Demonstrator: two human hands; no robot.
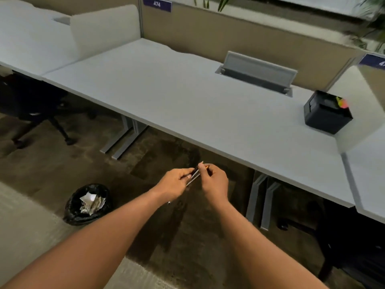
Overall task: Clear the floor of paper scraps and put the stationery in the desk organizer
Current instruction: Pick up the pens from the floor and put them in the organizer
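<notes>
— Dark pencils (193,174), a few it seems, bridge your hands: left hand (174,184) and right hand (214,181) both pinched shut on them, squaring the bundle.

— And the desk organizer (327,115)?

— Well apart, far right on the surface (166,97). Scraps already fill the bin (87,203).

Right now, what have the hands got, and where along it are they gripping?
A small bundle of pencils, held between both hands: the left hand grips the lower end, and the right hand pinches near the upper tips.
</notes>
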